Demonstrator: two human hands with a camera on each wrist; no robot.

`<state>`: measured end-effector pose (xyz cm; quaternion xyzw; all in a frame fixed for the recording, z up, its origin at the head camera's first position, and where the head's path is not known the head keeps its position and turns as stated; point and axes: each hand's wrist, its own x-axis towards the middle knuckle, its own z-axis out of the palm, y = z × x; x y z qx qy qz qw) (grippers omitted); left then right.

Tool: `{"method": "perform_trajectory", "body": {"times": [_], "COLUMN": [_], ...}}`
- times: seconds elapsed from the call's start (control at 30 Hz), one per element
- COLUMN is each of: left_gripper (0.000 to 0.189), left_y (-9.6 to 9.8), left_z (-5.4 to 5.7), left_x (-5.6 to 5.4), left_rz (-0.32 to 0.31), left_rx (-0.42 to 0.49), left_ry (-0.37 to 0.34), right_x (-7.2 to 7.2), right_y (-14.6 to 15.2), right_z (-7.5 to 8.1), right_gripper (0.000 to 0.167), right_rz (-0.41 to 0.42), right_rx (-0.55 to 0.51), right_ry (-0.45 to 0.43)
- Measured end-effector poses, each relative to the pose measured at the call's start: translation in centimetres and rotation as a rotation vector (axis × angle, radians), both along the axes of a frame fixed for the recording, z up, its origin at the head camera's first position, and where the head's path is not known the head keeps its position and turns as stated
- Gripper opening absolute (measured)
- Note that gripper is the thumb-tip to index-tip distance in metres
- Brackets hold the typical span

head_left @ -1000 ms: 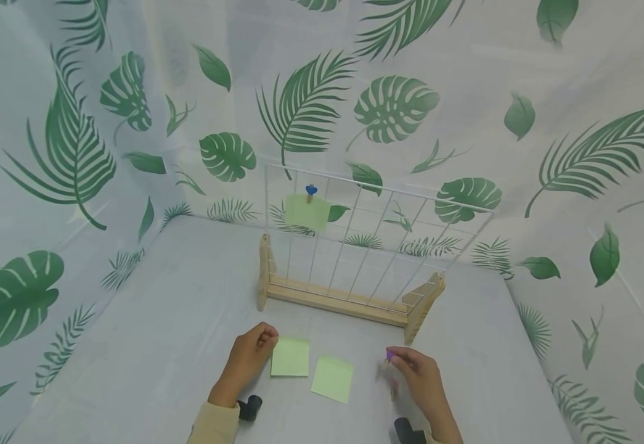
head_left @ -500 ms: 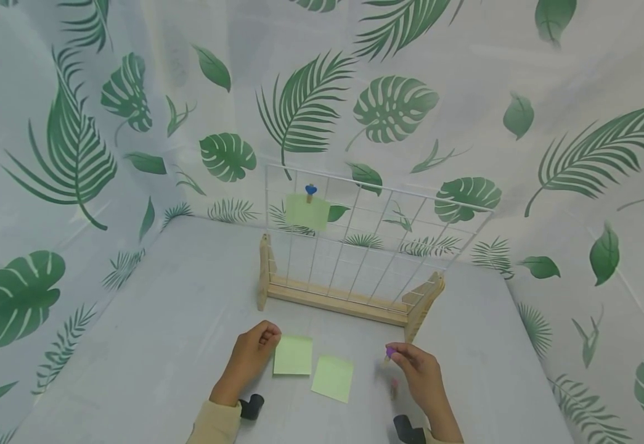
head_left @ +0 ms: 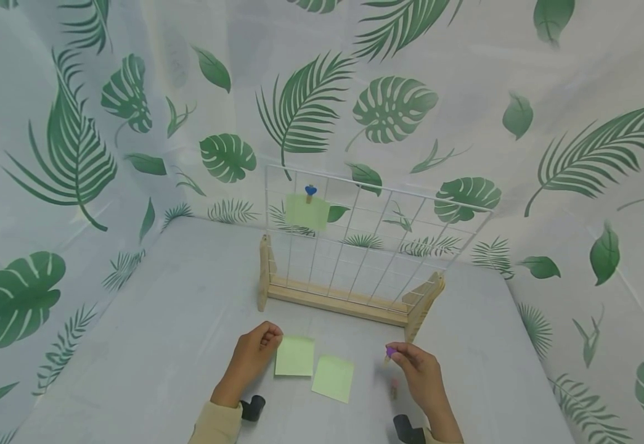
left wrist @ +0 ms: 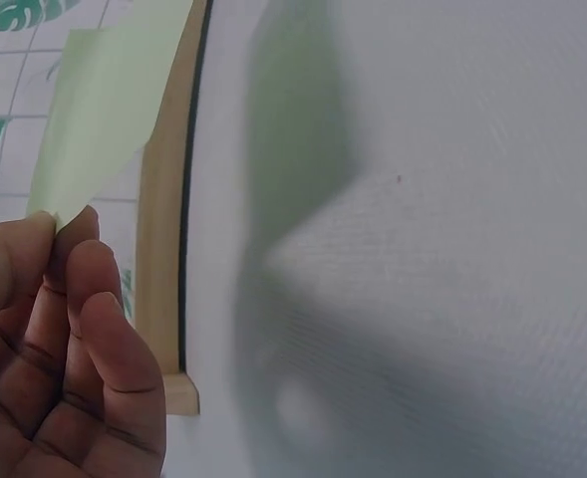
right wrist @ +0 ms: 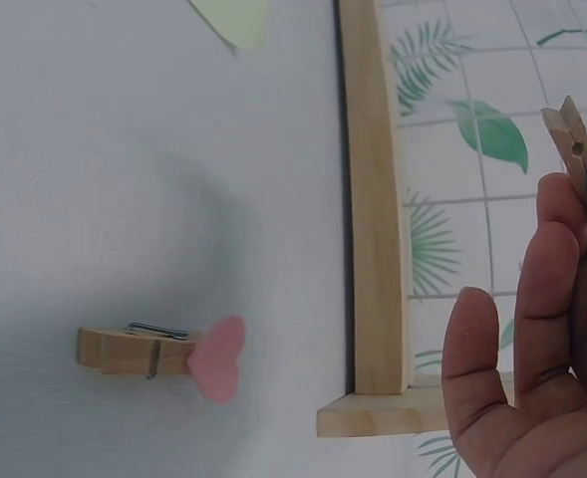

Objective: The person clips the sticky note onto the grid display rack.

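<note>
L hand [head_left: 251, 353] pinches green note [head_left: 294, 356], corner only, so may slip; R hand [head_left: 419, 369] pinches purple clip [head_left: 391, 352], may bump pink clip [right wrist: 163, 356] nr it.

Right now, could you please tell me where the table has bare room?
The table is bare left of the left hand and right of the right hand, out to the leafy sheeting. Between the hands is crowded: green notes (one held), a pink-hearted clothespin, the rack beyond.

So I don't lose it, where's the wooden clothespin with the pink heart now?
In the head view, the pink-heart wooden clothespin lies on the white table, right of centre, between the right hand and the loose pale green square paper note.
</note>
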<state>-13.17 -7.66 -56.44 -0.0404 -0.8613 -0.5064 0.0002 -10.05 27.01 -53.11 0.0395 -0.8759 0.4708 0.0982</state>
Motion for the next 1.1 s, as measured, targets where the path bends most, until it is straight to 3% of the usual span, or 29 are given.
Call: {"method": "perform_trajectory", "body": {"times": [0.2,0.4,0.73,1.1], "left_gripper": [0.004,0.004,0.004,0.004], "left_y": [0.3,0.5,0.7,0.9], "left_z": [0.5,1.1,1.6,2.0], "left_x": [-0.2,-0.3,-0.4,-0.2], "left_rz": [0.0,0.008,0.004,0.004], "left_rx": [0.016,0.04,0.083,0.144], "left_ry": [0.034,0.062,0.025,0.029], "right_x": [0.0,-0.1,0.0,0.1], "right_y": [-0.1,-0.2,-0.1,-0.2], "right_z": [0.7,1.6,2.5,2.6], "right_gripper": [0.011,0.017,0.022,0.025], "right_rz": [0.0,0.0,-0.031,-0.021], "right_rx": [0.022,-0.019,-0.032,-0.072], "right_ry": [-0.026,-0.07,-0.13,-0.168]}}
